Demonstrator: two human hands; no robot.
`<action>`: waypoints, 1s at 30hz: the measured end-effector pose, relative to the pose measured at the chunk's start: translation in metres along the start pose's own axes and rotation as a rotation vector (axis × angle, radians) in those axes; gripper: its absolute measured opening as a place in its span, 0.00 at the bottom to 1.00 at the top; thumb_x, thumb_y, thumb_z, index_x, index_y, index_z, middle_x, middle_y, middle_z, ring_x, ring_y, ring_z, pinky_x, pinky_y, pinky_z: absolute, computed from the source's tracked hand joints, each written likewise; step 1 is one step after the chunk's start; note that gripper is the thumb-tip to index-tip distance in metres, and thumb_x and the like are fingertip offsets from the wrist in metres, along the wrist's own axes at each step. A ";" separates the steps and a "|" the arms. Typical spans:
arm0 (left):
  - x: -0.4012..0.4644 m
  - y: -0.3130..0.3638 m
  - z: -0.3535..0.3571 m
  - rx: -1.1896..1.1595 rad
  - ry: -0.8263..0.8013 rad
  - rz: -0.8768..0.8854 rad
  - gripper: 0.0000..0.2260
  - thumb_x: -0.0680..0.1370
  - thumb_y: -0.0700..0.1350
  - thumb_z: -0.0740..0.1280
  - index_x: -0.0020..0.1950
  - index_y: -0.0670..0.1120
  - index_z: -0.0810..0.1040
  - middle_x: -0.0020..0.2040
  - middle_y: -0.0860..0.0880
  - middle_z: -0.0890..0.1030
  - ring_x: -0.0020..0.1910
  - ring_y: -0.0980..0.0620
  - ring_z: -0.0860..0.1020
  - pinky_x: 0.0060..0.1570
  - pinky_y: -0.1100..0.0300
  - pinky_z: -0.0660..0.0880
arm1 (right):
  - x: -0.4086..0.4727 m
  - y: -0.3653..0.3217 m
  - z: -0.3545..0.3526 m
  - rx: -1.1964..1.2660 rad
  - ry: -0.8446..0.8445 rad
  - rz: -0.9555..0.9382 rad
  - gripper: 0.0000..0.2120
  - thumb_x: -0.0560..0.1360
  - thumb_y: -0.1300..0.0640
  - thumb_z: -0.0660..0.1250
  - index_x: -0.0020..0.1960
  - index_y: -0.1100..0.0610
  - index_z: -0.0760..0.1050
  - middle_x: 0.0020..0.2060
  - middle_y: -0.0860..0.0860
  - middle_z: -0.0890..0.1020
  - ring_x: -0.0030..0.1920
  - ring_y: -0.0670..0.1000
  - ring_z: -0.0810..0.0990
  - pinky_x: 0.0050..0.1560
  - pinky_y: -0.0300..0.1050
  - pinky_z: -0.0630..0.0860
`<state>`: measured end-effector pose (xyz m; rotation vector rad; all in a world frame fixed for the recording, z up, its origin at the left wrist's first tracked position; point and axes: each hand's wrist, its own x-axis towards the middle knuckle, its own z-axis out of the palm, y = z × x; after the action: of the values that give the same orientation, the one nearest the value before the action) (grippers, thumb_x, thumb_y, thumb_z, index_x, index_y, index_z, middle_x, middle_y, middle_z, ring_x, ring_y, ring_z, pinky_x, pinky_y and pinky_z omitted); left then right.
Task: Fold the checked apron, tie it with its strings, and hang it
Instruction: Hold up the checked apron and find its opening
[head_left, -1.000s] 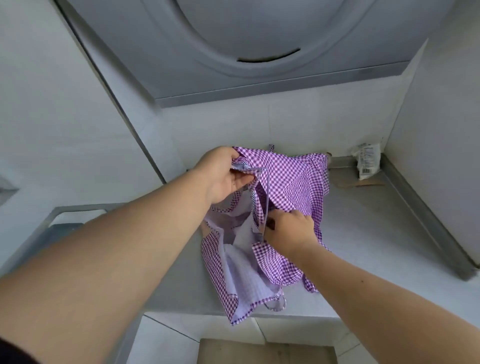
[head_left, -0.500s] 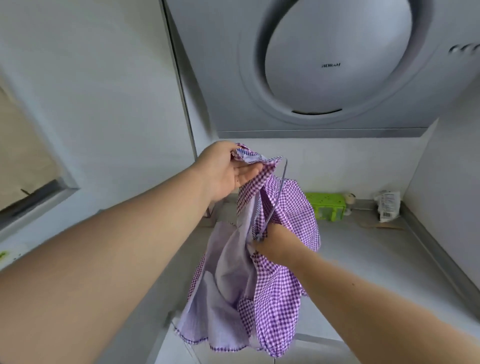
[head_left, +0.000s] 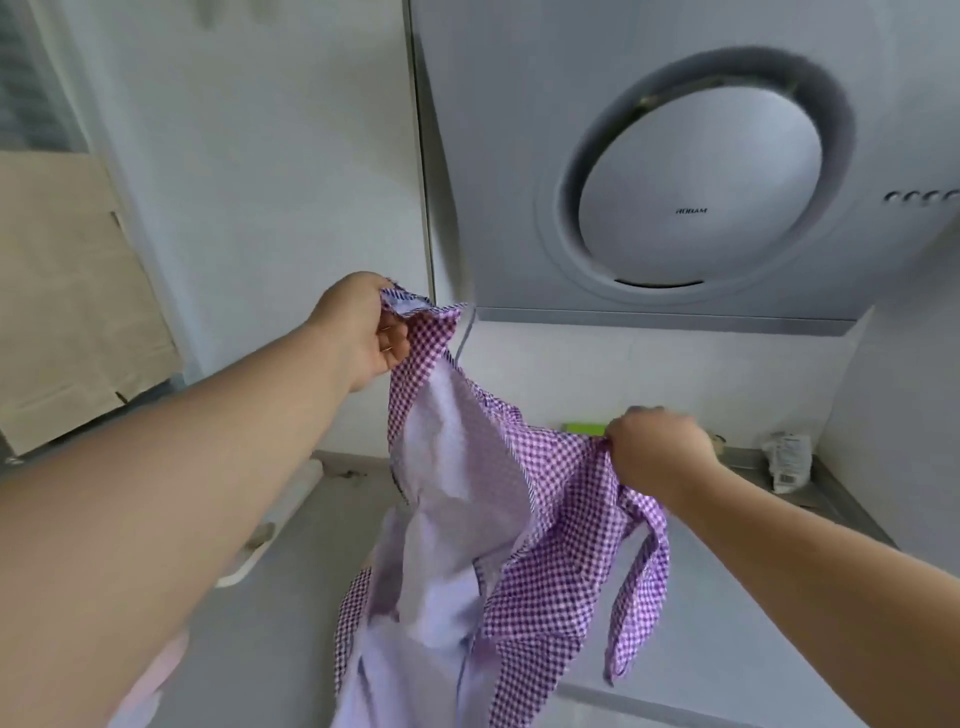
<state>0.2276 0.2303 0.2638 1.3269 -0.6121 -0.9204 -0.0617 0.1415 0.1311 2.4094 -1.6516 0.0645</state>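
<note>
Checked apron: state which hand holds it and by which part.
Both do. The left hand grips the checked apron at its raised top edge; the right hand grips a lower, side edge.

A grey extractor hood (head_left: 675, 171) with a big round disc hangs on the wall. Below it runs a grey desk (head_left: 727, 623). At the back of the desk lies a small green thing (head_left: 584, 429), perhaps a box, and further right a crumpled white packet (head_left: 787, 461). Brown cardboard (head_left: 67, 291) leans at the far left.
</note>
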 end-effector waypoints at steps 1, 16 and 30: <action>-0.004 0.001 0.002 0.057 0.012 0.035 0.08 0.79 0.44 0.63 0.42 0.49 0.79 0.40 0.49 0.79 0.33 0.52 0.73 0.34 0.60 0.73 | -0.001 -0.002 -0.003 0.096 0.072 0.027 0.13 0.78 0.54 0.58 0.54 0.50 0.80 0.51 0.52 0.83 0.51 0.59 0.82 0.44 0.48 0.76; -0.010 0.009 -0.016 -0.052 -0.066 0.320 0.09 0.81 0.42 0.62 0.42 0.45 0.77 0.38 0.48 0.81 0.42 0.47 0.78 0.49 0.54 0.75 | -0.009 0.055 -0.077 1.047 -0.025 0.117 0.17 0.83 0.42 0.61 0.53 0.53 0.82 0.50 0.52 0.85 0.53 0.56 0.83 0.61 0.53 0.77; -0.030 -0.046 0.049 1.328 -0.586 0.459 0.23 0.69 0.75 0.68 0.51 0.60 0.69 0.55 0.54 0.73 0.54 0.52 0.75 0.53 0.52 0.76 | -0.024 0.043 -0.080 1.293 -0.136 0.401 0.20 0.83 0.44 0.62 0.57 0.60 0.81 0.48 0.60 0.86 0.48 0.62 0.86 0.57 0.61 0.82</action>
<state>0.1614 0.2296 0.2310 1.8874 -2.1269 -0.4381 -0.1039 0.1651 0.2118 2.7193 -2.6410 1.4591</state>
